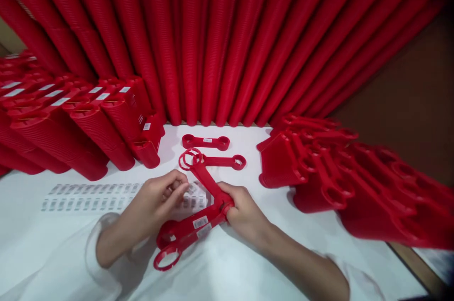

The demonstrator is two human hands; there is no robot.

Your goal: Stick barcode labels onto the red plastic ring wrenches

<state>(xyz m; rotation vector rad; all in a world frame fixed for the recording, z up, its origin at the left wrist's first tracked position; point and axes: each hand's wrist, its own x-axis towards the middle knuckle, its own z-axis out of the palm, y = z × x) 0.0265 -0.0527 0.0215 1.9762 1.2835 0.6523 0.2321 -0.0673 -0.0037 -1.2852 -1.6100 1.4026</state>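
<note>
My right hand (244,208) grips several red plastic bars at one ring-shaped end, with the bars fanned out. Two lower bars (187,232) carry white barcode labels and point towards me on the left. An upper bar (205,181) slants away to a ring at its far end; no label shows on it. My left hand (161,197) is closed in a pinch over the sheet of barcode labels (88,198), and a small pale label, partly blurred, shows at its fingertips. Beyond the hands, a labelled red bar (206,142) and another red bar (223,161) lie on the table.
Tall stacks of red bars (220,55) stand along the back of the white table (227,277). Labelled red stacks (120,107) are packed at the left. Shorter stacks (283,159) stand at the right, near the table's edge.
</note>
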